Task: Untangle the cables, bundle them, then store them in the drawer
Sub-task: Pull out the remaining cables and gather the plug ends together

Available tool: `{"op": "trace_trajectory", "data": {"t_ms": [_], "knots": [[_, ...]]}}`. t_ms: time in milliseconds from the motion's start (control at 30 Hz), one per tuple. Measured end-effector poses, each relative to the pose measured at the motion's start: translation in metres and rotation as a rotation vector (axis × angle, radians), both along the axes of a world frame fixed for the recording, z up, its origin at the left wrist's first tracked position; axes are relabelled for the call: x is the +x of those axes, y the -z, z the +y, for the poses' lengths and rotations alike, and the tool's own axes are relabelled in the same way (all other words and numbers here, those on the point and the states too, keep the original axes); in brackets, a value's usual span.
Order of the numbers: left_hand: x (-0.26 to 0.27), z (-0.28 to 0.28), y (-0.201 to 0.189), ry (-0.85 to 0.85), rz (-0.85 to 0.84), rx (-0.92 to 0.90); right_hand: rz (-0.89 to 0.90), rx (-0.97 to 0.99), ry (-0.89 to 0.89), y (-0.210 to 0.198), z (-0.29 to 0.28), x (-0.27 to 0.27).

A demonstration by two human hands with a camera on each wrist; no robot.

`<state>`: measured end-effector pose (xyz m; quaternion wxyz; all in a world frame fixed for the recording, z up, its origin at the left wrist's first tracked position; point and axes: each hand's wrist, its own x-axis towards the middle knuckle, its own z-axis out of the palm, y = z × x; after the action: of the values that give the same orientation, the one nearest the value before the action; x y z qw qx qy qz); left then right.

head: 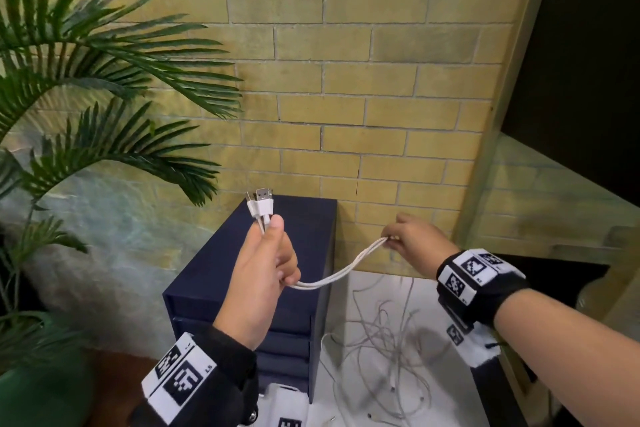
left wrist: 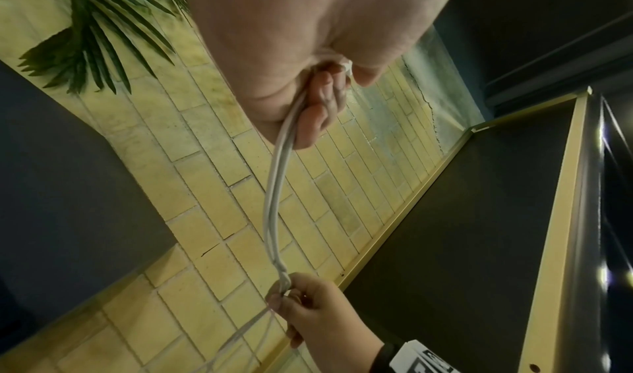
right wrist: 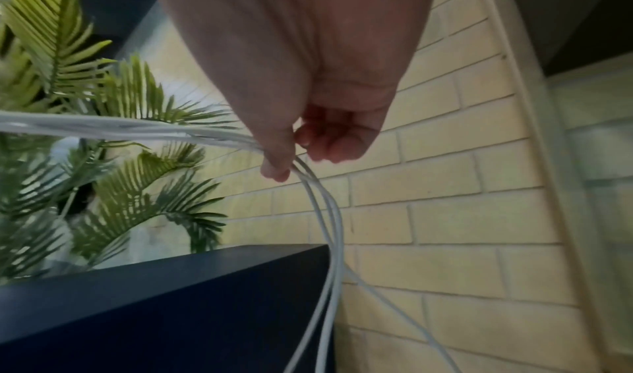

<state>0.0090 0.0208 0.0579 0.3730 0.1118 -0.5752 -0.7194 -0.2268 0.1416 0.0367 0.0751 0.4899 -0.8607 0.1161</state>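
Head cam sits high, looking forward and down at both raised hands, the dark blue drawer unit (head: pixel 273 274) and the yellow brick wall (head: pixel 363 80) behind. Left wrist cam looks along the left hand (left wrist: pixel 308 62) from very close, frame rolled, out along the white cables (left wrist: pixel 272 203) to the right hand (left wrist: pixel 315 314); right wrist cam looks just as close past its own fingers toward the palm plant (right wrist: pixel 113 146). All three share the cable span, brick wall and drawer unit.
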Motion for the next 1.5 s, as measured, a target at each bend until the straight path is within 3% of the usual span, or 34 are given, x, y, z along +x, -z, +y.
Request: {"op": "trace_trajectory", "data": {"t_ms": [267,500,667,767,933,1100,1233,1367,1500], "knots": [[-0.002,0.003,0.001,-0.004,0.045,-0.006,0.070,-0.067,0.118,-0.017,0.006,-0.030],[-0.003,-0.003,0.002,0.010,0.097,-0.022,0.125,-0.139,0.176,-0.062,0.000,-0.035],[-0.002,-0.006,-0.001,-0.004,0.120,-0.032,0.140,-0.550,0.119,-0.094,-0.004,-0.024],[-0.001,-0.012,0.000,-0.027,0.112,-0.027,0.151,-0.711,0.054,-0.092,-0.005,-0.017],[0.007,-0.018,0.018,-0.003,-0.027,0.016,0.007,-0.547,0.127,-0.023,0.011,-0.013],[0.014,-0.018,0.059,0.049,-0.271,0.094,-0.292,-0.186,0.204,0.078,0.042,0.004],[0.019,-0.016,0.093,0.075,-0.371,0.087,-0.488,0.060,0.227,0.142,0.056,0.022],[0.020,-0.018,0.116,0.059,-0.415,0.116,-0.686,0.061,0.247,0.182,0.058,0.050],[0.029,-0.024,0.133,0.024,-0.463,-0.002,-0.786,0.014,0.161,0.208,0.052,0.085]]}}
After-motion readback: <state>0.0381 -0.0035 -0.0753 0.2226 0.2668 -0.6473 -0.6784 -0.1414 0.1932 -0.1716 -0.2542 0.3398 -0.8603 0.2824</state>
